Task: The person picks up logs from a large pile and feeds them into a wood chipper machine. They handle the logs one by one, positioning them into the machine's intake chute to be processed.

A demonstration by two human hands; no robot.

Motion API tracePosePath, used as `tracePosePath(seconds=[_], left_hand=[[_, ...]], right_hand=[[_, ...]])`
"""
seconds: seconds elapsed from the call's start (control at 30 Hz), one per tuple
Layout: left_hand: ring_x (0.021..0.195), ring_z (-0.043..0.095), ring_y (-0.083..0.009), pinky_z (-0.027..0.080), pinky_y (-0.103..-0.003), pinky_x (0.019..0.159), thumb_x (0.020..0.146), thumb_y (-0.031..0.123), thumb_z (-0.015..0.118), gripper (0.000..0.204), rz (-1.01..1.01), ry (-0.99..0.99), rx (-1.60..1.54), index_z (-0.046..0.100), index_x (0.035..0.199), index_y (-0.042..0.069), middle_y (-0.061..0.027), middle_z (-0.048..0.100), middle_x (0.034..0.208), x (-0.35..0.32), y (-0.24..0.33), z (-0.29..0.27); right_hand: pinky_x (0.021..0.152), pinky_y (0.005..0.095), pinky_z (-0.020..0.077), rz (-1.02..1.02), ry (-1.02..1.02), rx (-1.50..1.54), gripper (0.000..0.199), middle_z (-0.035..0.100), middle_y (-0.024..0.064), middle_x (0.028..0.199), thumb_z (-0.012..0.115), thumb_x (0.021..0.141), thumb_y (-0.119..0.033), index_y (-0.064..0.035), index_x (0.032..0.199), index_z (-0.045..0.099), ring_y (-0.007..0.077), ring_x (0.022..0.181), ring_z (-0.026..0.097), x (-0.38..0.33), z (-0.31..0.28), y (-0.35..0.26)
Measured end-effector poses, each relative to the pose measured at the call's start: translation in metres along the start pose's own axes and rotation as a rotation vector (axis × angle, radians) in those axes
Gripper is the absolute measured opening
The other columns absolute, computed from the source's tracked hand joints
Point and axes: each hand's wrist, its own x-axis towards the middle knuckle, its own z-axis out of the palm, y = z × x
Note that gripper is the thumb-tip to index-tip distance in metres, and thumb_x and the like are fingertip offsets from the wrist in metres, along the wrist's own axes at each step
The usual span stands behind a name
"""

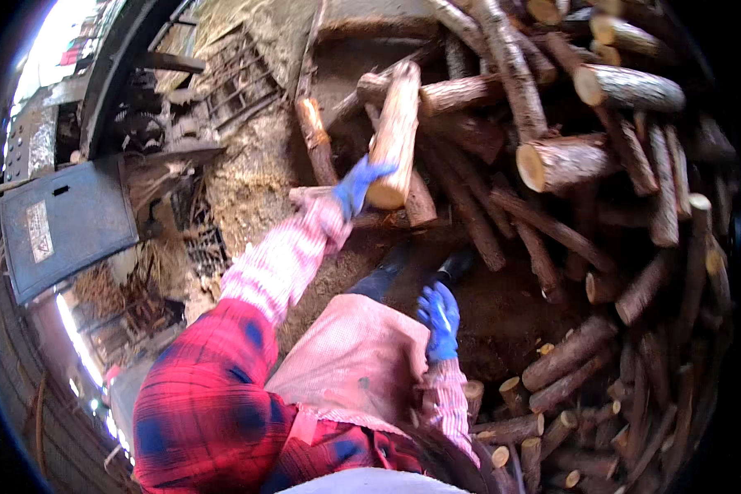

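Observation:
My left hand point(356, 188), in a blue glove, reaches forward and grips the near end of a pale, mostly stripped log point(397, 132). That log points away from me, its far end lying over other logs. How far the thumb goes round it is hidden. Nearer my body, my right hand point(441, 319), also blue-gloved, hangs beside a pink apron point(350, 346) with nothing in it and its fingers loosely apart. A thinner log with a peeled orange band point(312, 128) lies to the left of the pale log.
Heaped logs point(568, 163) fill the right side, with shorter cut pieces point(572, 354) at the lower right. On the left stand a blue-grey metal box point(70, 226) and a metal grate point(239, 78) amid sawdust point(251, 189). My boots point(457, 265) are on dark ground.

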Motion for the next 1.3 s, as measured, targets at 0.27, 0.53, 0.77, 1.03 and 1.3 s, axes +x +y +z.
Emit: tracePosePath(seconds=[0.27, 0.53, 0.77, 1.03, 1.3], left_hand=[[0.107, 0.058, -0.0245, 0.046, -0.037, 0.095, 0.071, 0.033, 0.081, 0.081, -0.208, -0.449, 0.402, 0.041, 0.136, 0.004, -0.0113, 0.057, 0.118, -0.318, -0.044, 0.044], [0.118, 0.053, -0.0279, 0.043, -0.036, 0.098, 0.067, 0.037, 0.082, 0.108, 0.036, -1.205, 1.199, 0.020, 0.147, -0.002, -0.0205, 0.054, 0.129, -0.441, -0.076, 0.084], [0.115, 0.053, -0.0408, 0.042, -0.042, 0.100, 0.068, 0.031, 0.080, 0.101, 0.907, -1.776, 1.145, 0.024, 0.144, -0.006, -0.0285, 0.050, 0.126, -0.602, -0.175, 0.080], [0.121, 0.051, -0.0240, 0.042, -0.037, 0.102, 0.081, 0.020, 0.076, 0.072, 0.079, -1.682, 1.196, 0.038, 0.140, 0.001, -0.0145, 0.053, 0.132, -0.672, -0.282, 0.019], [0.108, 0.061, -0.0290, 0.047, -0.038, 0.095, 0.080, 0.038, 0.073, 0.066, 0.260, -1.445, 1.705, 0.049, 0.131, 0.004, -0.0190, 0.062, 0.117, -0.688, -0.279, 0.008]], right_hand=[[0.067, 0.0473, 0.0562, -0.095, -0.317, 0.763, 0.045, 0.067, 0.0160, 0.087, 0.070, 0.085, -0.036, 0.0022, 0.107, 0.060, 0.0317, 0.073, 0.066, -0.060, 0.086, 0.025], [0.093, 0.0374, 0.0459, -0.917, 0.536, 1.156, 0.054, 0.064, 0.0085, 0.109, 0.082, 0.075, -0.032, -0.0049, 0.116, 0.060, 0.0202, 0.098, 0.059, -0.259, -0.014, 0.164], [0.087, 0.0308, 0.0510, -1.418, 1.069, 1.030, 0.050, 0.066, 0.0055, 0.100, 0.076, 0.078, -0.014, -0.0050, 0.121, 0.051, 0.0173, 0.090, 0.064, -0.470, -0.046, 0.302], [0.092, 0.0343, 0.0450, -1.251, 1.400, 0.432, 0.071, 0.060, 0.0099, 0.110, 0.083, 0.071, -0.033, 0.0000, 0.125, 0.052, 0.0218, 0.098, 0.055, -0.734, -0.075, 0.540], [0.096, 0.0395, 0.0448, -0.458, 1.799, -0.400, 0.084, 0.060, 0.0180, 0.118, 0.084, 0.067, -0.035, 0.0007, 0.133, 0.045, 0.0288, 0.107, 0.058, -0.848, -0.183, 0.717]])
